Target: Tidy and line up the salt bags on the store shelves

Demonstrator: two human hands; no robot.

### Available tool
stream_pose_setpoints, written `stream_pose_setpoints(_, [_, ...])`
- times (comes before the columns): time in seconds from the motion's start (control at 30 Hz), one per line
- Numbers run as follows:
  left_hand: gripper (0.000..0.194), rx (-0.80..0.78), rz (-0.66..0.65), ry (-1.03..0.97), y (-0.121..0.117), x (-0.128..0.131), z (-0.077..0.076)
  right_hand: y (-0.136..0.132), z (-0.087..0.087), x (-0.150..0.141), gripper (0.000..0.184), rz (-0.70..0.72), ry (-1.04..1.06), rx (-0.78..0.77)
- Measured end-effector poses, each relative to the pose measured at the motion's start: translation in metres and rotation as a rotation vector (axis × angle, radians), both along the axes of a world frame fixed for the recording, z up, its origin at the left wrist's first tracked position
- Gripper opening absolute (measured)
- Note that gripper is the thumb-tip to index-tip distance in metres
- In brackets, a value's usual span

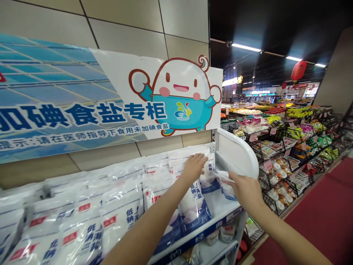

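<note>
While R hand (248, 191) pinches a white-blue salt pouch (228, 189) up top, L hand (195, 167), fingers approx. half-curled, is at another low-sodium sea-salt pouch (208, 179), grip unclear.

The white shelf (220, 206) meets a curved panel (238, 154) and has a blue strip (202, 235) along its front. Bags (122, 217) line it in rows left of the panel, upright or leaning back, crowded farther from it. A lower shelf (216, 250), below the panel, carries small packs (227, 233).
</note>
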State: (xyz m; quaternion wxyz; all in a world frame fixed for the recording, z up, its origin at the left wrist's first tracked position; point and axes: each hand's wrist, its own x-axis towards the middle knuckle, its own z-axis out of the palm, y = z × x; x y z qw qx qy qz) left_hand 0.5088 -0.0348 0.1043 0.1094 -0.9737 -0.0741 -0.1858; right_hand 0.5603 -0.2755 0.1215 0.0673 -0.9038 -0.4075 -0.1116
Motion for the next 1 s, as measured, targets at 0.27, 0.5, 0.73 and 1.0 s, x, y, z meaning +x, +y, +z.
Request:
stream_pose_setpoints(0.27, [0.061, 0.016, 0.006, 0.023, -0.005, 0.0, 0.002, -0.051, -0.016, 0.006, 0.034, 0.648, -0.047, 0.203])
stream_pose_setpoints(0.5, [0.049, -0.158, -0.051, 0.034, 0.011, -0.001, 0.015, -0.001, 0.024, 0.02, 0.007, 0.528, 0.255, 0.206])
stream_pose_setpoints(0.73, [0.036, -0.575, -0.148, -0.175, 0.002, -0.022, 0.05, 0.074, 0.03, 0.053, 0.043, 0.684, 0.471, 0.249])
stream_pose_setpoints(1.0, [0.045, -0.422, 0.088, -0.093, -0.017, -0.023, 0.011, 0.089, -0.035, 0.066, 0.105, 0.509, 0.427, 0.545])
